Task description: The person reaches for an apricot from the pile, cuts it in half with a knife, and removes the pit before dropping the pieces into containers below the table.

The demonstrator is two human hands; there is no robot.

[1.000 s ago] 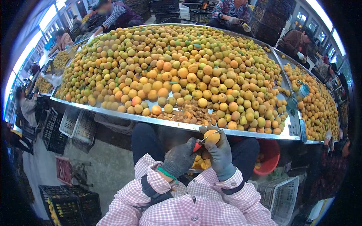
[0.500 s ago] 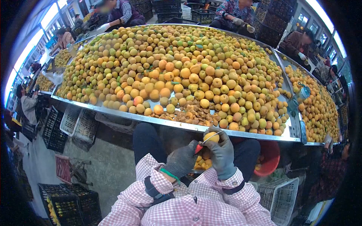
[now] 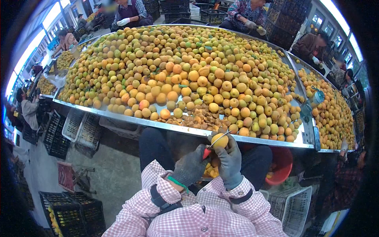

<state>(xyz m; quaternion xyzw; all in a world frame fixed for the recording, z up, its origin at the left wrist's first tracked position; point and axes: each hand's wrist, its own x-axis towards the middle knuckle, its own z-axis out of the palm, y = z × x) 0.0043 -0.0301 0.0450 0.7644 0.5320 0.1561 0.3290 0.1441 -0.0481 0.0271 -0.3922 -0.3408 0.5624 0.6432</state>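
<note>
The grey-gloved right hand (image 3: 229, 160) had its fingers clamped round a round yellow-orange apricot (image 3: 219, 140), held just below the rim of the long metal desk (image 3: 118, 117). The grey-gloved left hand (image 3: 190, 168) gripped a small red-handled knife (image 3: 206, 153), fingers closed on it, its thin blade lying across the fruit. A heap of yellow apricots (image 3: 189, 71) covered the desk.

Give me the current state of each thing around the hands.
left hand: gloved, shut on the knife's red handle.
right hand: gloved, shut on the fruit.
knife: blade against the fruit.
fruit: held at the fingertips; no cut visible.
table: heaped with fruit.
brown heap: lying at the table's near edge.
red bucket: upright, partly hidden.
</note>
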